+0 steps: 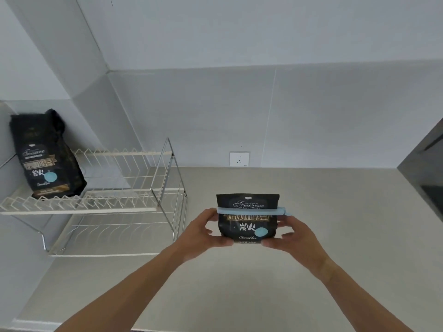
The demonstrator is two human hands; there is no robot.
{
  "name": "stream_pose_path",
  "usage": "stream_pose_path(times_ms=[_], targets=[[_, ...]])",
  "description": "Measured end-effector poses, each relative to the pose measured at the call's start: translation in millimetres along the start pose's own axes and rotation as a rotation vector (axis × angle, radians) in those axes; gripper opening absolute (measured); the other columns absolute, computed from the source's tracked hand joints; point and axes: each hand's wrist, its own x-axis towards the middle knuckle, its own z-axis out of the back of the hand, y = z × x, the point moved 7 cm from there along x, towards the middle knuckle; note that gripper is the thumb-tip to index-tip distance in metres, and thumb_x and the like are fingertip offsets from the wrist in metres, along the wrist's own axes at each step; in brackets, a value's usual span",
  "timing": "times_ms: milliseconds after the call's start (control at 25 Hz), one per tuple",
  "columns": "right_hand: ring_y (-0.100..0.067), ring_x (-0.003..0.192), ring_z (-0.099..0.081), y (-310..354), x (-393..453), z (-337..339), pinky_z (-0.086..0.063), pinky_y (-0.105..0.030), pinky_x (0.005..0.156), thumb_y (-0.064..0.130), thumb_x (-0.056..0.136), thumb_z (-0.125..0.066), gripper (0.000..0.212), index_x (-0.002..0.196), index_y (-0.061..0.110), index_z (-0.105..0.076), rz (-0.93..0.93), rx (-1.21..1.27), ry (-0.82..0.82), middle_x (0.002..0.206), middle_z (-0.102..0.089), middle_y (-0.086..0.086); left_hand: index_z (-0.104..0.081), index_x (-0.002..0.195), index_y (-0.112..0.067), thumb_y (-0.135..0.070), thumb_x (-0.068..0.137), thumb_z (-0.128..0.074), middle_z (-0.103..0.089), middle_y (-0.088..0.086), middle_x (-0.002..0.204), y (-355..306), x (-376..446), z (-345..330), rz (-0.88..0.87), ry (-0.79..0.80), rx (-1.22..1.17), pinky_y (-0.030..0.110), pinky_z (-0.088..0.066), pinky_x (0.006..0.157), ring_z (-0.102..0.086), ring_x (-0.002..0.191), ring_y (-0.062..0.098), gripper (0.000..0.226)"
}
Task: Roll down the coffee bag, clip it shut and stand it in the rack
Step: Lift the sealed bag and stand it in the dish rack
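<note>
1. Gripping the coffee bag (248,224) from both sides: left hand (203,232) closed on its left edge, thumb under the bottom corner, fingers curled behind.
2. Matching on the other side with the right hand (291,236), thumb at the lower right corner, fingers wrapped round the right edge just under the clip's end.
3. Held upright above the grey countertop (311,271), label toward the camera, clear of the surface and well apart from the rack.
4. Clamped across the upper part by a pale blue clip (251,210), running the full width and poking out past the right edge, with a short band of bag showing above it.
5. Standing to the left on the countertop: a two-tier white wire rack (115,200) with metal end frames.
6. Leaning on the rack's upper tier at the far left, a second black coffee bag (45,159), taller, top crumpled and unclipped.
7. Set into the grey tiled wall behind, a white wall socket (239,159).
8. Cut off at the right edge, a dark appliance (429,168); kind not clear.
</note>
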Motion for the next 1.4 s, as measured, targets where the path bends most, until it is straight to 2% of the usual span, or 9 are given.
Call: stream_pose_path(times_ms=[120, 240, 400, 520, 640, 880, 1040, 1200, 1400], targets=[[0.002, 0.099, -0.058, 51, 4, 9, -0.045, -0.022, 0.078, 0.034, 0.060, -0.089, 0.052, 0.103, 0.046, -0.062, 0.117, 0.005, -0.026, 0.104, -0.067, 0.024, -0.057, 0.114, -0.042, -0.016, 0.067, -0.087, -0.064, -0.013, 0.117, -40, -3, 25, -0.071, -0.025, -0.107, 0.033, -0.054, 0.088, -0.067, 0.103, 0.013, 0.062], [-0.001, 0.103, -0.059, 101, 9, 10, -0.047, -0.023, 0.081, 0.043, 0.057, -0.084, 0.054, 0.107, 0.043, -0.062, 0.210, 0.020, -0.070, 0.107, -0.068, 0.019, -0.059, 0.115, -0.040, -0.019, 0.066, -0.086, -0.065, -0.008, 0.116, -75, -5, 53, -0.184, -0.040, -0.177, 0.032, -0.056, 0.086, -0.062, 0.108, 0.009, 0.060], [-0.015, 0.105, -0.063, 157, 21, -5, -0.052, -0.038, 0.088, 0.045, 0.060, -0.080, 0.057, 0.114, 0.038, -0.061, 0.306, 0.062, -0.079, 0.111, -0.069, 0.012, -0.057, 0.119, -0.040, -0.027, 0.062, -0.087, -0.064, -0.003, 0.115, -108, -8, 100, -0.286, -0.069, -0.235, 0.039, -0.056, 0.088, -0.065, 0.102, 0.014, 0.065], [-0.022, 0.102, -0.065, 188, 32, -28, -0.053, -0.042, 0.088, 0.041, 0.062, -0.080, 0.052, 0.111, 0.038, -0.062, 0.347, 0.078, -0.102, 0.109, -0.070, 0.013, -0.058, 0.120, -0.038, -0.027, 0.060, -0.088, -0.063, -0.001, 0.116, -117, -9, 140, -0.326, -0.072, -0.253, 0.043, -0.056, 0.089, -0.065, 0.102, 0.020, 0.068], [-0.021, 0.099, -0.066, 214, 45, -56, -0.054, -0.042, 0.087, 0.036, 0.064, -0.079, 0.046, 0.108, 0.037, -0.063, 0.372, 0.076, -0.117, 0.106, -0.070, 0.015, -0.057, 0.121, -0.037, -0.025, 0.063, -0.087, -0.064, -0.004, 0.116, -116, -9, 179, -0.353, -0.080, -0.232, 0.041, -0.056, 0.090, -0.065, 0.103, 0.022, 0.066], [-0.024, 0.099, -0.067, 248, 78, -126, -0.055, -0.047, 0.088, 0.021, 0.071, -0.083, 0.045, 0.108, 0.032, -0.062, 0.384, 0.079, -0.097, 0.105, -0.072, 0.008, -0.056, 0.122, -0.038, -0.017, 0.070, -0.086, -0.064, -0.005, 0.118, -96, -9, 263, -0.378, -0.117, -0.155, 0.041, -0.055, 0.090, -0.066, 0.100, 0.016, 0.063], [-0.019, 0.099, -0.067, 264, 102, -173, -0.057, -0.038, 0.084, 0.025, 0.067, -0.085, 0.053, 0.112, 0.031, -0.059, 0.362, 0.090, -0.086, 0.107, -0.072, 0.009, -0.055, 0.121, -0.037, -0.017, 0.068, -0.086, -0.065, -0.005, 0.113, -74, -6, 315, -0.369, -0.148, -0.123, 0.040, -0.055, 0.090, -0.066, 0.101, 0.016, 0.065], [-0.007, 0.099, -0.066, 270, 126, -219, -0.057, -0.027, 0.077, 0.023, 0.065, -0.086, 0.053, 0.111, 0.029, -0.061, 0.317, 0.107, -0.040, 0.103, -0.073, 0.013, -0.052, 0.117, -0.045, -0.022, 0.064, -0.088, -0.066, -0.012, 0.107, -44, 2, 357, -0.322, -0.150, -0.072, 0.030, -0.056, 0.086, -0.064, 0.106, 0.008, 0.068], [-0.003, 0.093, -0.068, 263, 146, -264, -0.056, -0.015, 0.062, 0.014, 0.062, -0.088, 0.062, 0.114, 0.029, -0.058, 0.247, 0.083, 0.012, 0.105, -0.072, 0.009, -0.055, 0.112, -0.045, -0.015, 0.060, -0.090, -0.071, -0.011, 0.107, 1, 12, 388, -0.222, -0.154, -0.020, 0.036, -0.053, 0.093, -0.060, 0.110, -0.003, 0.070]])
